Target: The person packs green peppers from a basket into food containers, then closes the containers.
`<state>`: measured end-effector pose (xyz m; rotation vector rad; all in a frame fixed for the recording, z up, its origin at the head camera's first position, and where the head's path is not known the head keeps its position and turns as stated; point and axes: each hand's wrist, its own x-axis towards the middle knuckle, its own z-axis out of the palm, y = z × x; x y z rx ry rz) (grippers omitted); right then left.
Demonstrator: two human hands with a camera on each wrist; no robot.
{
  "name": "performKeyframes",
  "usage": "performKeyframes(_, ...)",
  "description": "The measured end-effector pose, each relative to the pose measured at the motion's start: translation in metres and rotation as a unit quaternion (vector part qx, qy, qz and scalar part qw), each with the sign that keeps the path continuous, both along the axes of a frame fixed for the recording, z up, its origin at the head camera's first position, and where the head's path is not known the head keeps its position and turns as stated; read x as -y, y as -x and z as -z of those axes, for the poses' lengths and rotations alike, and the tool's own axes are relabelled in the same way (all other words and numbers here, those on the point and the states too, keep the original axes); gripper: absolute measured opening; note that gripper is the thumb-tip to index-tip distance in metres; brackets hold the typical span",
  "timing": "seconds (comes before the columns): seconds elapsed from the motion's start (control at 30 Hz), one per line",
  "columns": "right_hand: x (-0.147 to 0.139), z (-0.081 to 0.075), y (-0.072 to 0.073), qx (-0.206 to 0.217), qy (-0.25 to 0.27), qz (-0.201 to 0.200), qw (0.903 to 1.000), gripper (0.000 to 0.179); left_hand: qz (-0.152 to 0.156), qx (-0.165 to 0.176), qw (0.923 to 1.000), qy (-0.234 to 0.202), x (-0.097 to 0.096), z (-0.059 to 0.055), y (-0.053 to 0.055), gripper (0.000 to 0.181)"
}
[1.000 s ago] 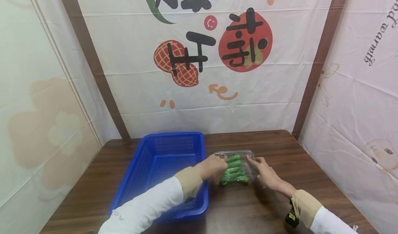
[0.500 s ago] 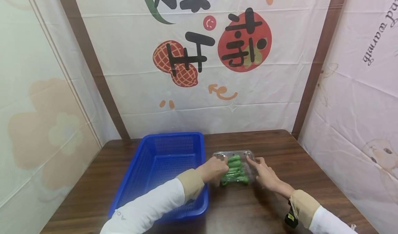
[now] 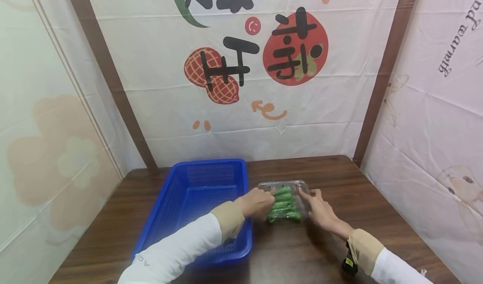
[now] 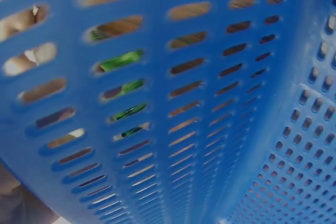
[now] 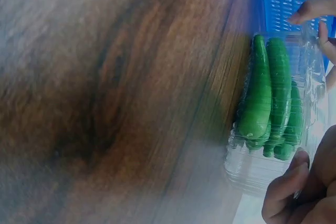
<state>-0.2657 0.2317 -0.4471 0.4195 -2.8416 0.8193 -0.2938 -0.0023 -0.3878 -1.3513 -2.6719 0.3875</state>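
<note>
A clear plastic clamshell box (image 5: 249,169) lies on the table just right of the blue basket. Several long green vegetables (image 3: 283,204), smooth and cucumber-like, lie side by side inside it. My left hand (image 3: 255,203) grips the left side of the box, its fingers partly hidden behind its back in the head view. On the opposite side my right hand (image 3: 320,210) pinches the box's edge, index finger stretched along the far right corner. The right wrist view shows both hands' fingertips at the lid's rim. In the left wrist view the basket's wall hides most of the box.
The blue perforated basket (image 3: 200,198) stands left of the box, with my left forearm reaching over it. The wooden table (image 3: 320,171) ends at a printed cloth wall (image 3: 170,108) behind. A black strap device (image 3: 349,262) hangs under my right wrist.
Both hands stay on the box, which keeps its place on the table. Only a slight shift of the head view shows.
</note>
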Motion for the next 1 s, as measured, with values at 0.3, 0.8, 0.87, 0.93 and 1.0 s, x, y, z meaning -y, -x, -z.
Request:
performKeyframes(0.3, 0.001, -0.003, 0.001, -0.003, -0.01, -0.002, 0.9999, 0.077, 0.0, -0.029, 0.9995, 0.008, -0.002, -0.001, -0.003, 0.033)
performKeyframes(0.8, -0.002, -0.005, 0.002, 0.0, -0.029, 0.004, 0.9996, 0.079, 0.103, -0.255, 0.959, 0.07, -0.002, -0.003, -0.016, 0.028)
performKeyframes(0.87, -0.002, -0.005, 0.001, -0.001, -0.027, 0.003, 0.9996, 0.078, 0.099, -0.248, 0.958, 0.103, -0.007, -0.001, -0.018, 0.031)
performKeyframes(0.93, -0.001, -0.004, 0.0, 0.0, -0.027, 0.003, 0.9996, 0.078, 0.089, -0.239, 0.9568, 0.139, -0.012, 0.001, -0.02, 0.032)
performKeyframes(1.0, -0.001, -0.003, 0.0, 0.003, -0.027, 0.002, 0.9996, 0.078, 0.074, -0.227, 0.9565, 0.167, -0.016, 0.004, -0.022, 0.03)
